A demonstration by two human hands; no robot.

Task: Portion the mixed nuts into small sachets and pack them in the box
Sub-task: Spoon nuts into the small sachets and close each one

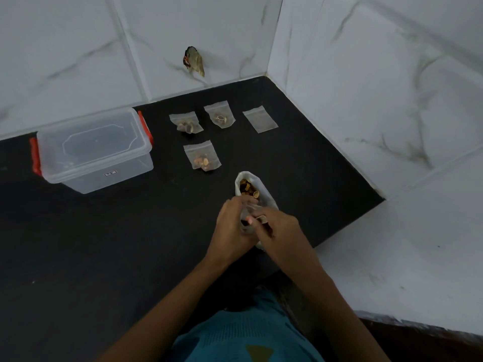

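Left hand point(232, 226) grips open sachet point(247, 218) just in front of bulk bag point(248, 186), fingers curled round it. Right hand point(279, 228) is beside it, fingertips pinching nuts point(262, 218) at sachet mouth. Beyond bulk bag lie near filled sachet point(202, 155), then second filled sachet point(186, 122) and third filled sachet point(219, 114). Empty sachet point(260, 118) lies beyond, slightly right. Box point(94, 150) sits well left of bulk bag, lid on, seemingly nothing packed. Judgement: portioning past halfway, with fourth sachet filling and one untouched. Packing not begun.

A matte black desk point(104, 257) fills a corner of white marble-look tiled walls with grey veins: a back wall point(65, 48) and a side wall point(366, 74). A small brown-and-red scrap point(194, 61) clings to the back wall. The light is dim and even.
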